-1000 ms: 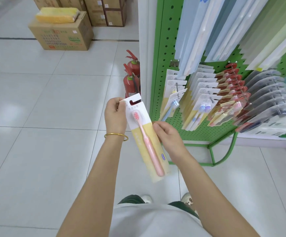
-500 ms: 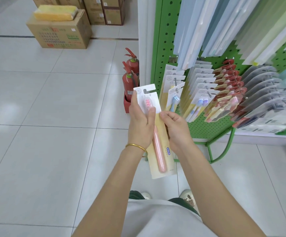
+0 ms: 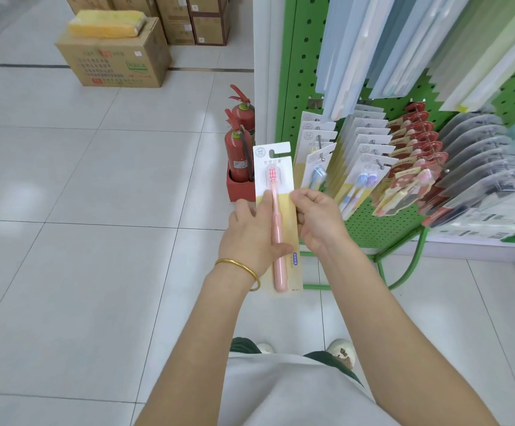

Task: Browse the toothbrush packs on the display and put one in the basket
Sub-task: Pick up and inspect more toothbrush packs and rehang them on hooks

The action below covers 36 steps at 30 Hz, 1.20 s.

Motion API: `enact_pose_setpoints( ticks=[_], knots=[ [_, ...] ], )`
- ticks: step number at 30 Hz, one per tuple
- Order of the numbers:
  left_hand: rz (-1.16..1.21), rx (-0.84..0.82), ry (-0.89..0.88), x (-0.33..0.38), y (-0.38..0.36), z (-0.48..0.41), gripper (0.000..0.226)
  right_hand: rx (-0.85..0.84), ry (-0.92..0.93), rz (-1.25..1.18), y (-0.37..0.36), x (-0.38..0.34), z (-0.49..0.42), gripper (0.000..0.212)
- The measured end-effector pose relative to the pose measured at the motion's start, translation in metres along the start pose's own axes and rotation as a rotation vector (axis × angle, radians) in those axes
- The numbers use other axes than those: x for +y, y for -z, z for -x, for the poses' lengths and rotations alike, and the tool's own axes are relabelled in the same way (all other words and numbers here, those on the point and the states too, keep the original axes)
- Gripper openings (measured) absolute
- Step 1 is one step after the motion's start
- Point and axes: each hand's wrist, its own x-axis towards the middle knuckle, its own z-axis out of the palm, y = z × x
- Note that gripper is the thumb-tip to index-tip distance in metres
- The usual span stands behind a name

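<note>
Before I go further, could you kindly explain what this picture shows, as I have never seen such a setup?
No machine here: a person wears a camera on the head, looking forward and down at two bare hands. The left hand and the right hand both grip one toothbrush pack holding a pink brush. Beside it stands a green pegboard display hung with other packs. On the tiled floor stand two red fire extinguishers and cardboard boxes.

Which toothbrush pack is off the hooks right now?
The pink-brush pack, held by the left hand and right hand; the blue-brush packs and red-carded packs hang on hooks.
</note>
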Motion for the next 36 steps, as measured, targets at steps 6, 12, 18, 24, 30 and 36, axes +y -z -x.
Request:
enact_pose_setpoints(
  ticks=[6,12,18,24,30,36],
  knots=[
    [0.384,-0.096,0.003,-0.006,0.003,-0.010,0.078,-0.163,-0.062,-0.166,-0.004,-0.003,0.007,0.023],
    [0.720,-0.071,-0.013,-0.011,0.007,-0.011,0.051,-0.229,0.038,-0.097,0.000,-0.002,0.012,0.018],
    [0.880,-0.040,0.039,-0.020,0.003,-0.013,0.036,-0.042,0.231,0.351,0.005,0.001,0.006,0.024],
    [1.061,-0.014,0.120,-0.014,0.002,-0.015,0.022,-0.185,0.204,0.234,0.007,0.003,0.008,0.019],
    [1.119,-0.040,0.191,-0.009,-0.005,-0.019,0.019,-0.252,0.182,0.092,0.017,0.001,0.005,0.019],
    [1.146,-0.118,0.191,-0.002,-0.008,-0.025,0.031,-0.287,0.150,-0.087,0.026,0.002,0.000,0.028]
  ],
)
